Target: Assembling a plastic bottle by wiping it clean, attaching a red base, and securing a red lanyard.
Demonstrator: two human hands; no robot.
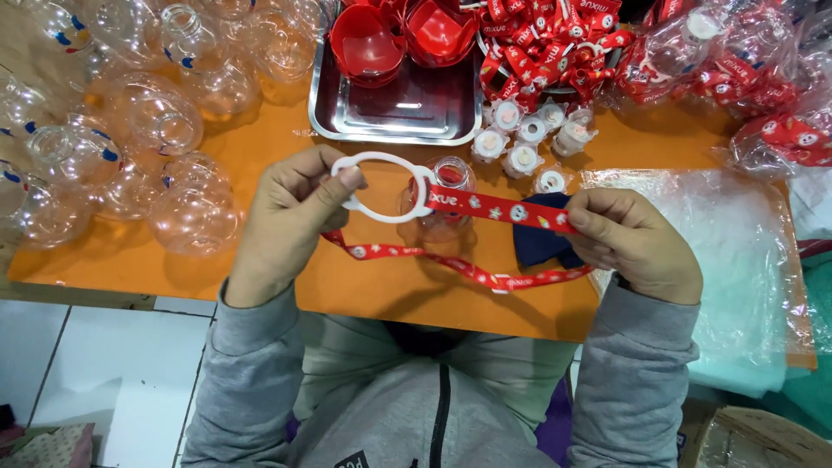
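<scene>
My left hand point(290, 217) pinches a white plastic ring point(381, 186) by its left side. A red printed strap point(498, 208) is attached to the ring's right end. It runs to my right hand point(633, 243), which pinches it, then loops back below along the orange table point(260, 130). Behind the ring stands a clear round bottle point(446, 195) with something red inside. A dark blue cloth point(537, 243) lies partly under my right hand.
Many clear round bottles point(152, 121) are heaped at the left. A steel tray point(407, 108) with red lids point(368, 43) sits at the back. Red straps point(546, 39) are piled behind several small white caps point(524, 134). Clear plastic bags point(737, 251) lie at the right.
</scene>
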